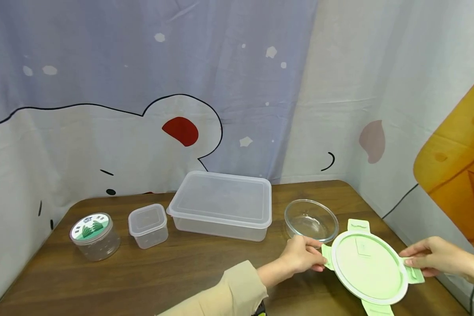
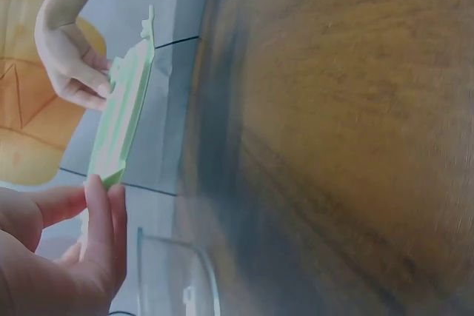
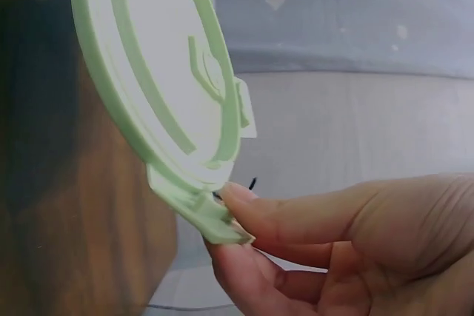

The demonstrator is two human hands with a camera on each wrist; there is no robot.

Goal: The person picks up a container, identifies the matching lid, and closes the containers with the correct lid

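A round light-green lid [image 1: 370, 267] with locking flaps is held above the right part of the table, tilted. My left hand [image 1: 303, 255] pinches its left flap, and my right hand [image 1: 438, 256] pinches the flap on the opposite side. In the right wrist view, thumb and fingers of the right hand [image 3: 296, 246] grip one flap of the lid [image 3: 159, 72]. The left wrist view shows the lid [image 2: 122, 112] nearly edge-on between both hands. Just behind the left hand stands an uncovered round glass bowl [image 1: 311, 219], its near rim partly hidden by that hand.
On the wooden table [image 1: 174, 276], a large lidded clear plastic box [image 1: 223, 202] stands at the back middle. Left of it are a small lidded square container [image 1: 148, 226] and a round jar [image 1: 95, 237] with a green-and-white label. A printed curtain [image 1: 237, 87] hangs behind the table.
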